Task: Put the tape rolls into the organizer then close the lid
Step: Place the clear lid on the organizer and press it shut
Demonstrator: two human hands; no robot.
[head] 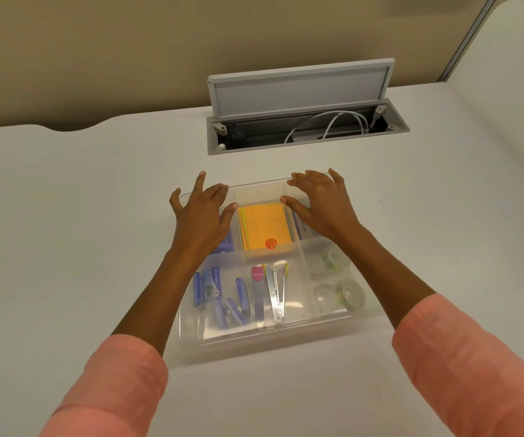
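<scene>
Both hands lie flat with fingers spread on the far half of a clear lid [273, 310], the left hand [202, 216] toward 10 o'clock and the right hand [320, 206] toward 1 o'clock. Neither pinches anything; the palms seem to press down.

The tape rolls [333, 279], four clear ones by my count, already sit in the organizer [191, 351], filling the compartment at 3 to 4 o'clock. The lid looks laid over the box, though its transparency makes it hard to tell whether every edge is seated.

That is the main risk. Pressure only on the far edge could leave the near edge, at 6 o'clock, unlatched or lifted. A tape roll standing proud of its compartment could also hold up the right side. A hard, uneven push might slide the light box across the smooth bench [65, 200].

Around the tape are orange sticky notes [264, 225] at centre, staple removers [273, 291] below them, and blue staple boxes [219, 291] at 8 o'clock. Beyond, at 12 o'clock, a cable hatch [305, 121] stands open.
</scene>
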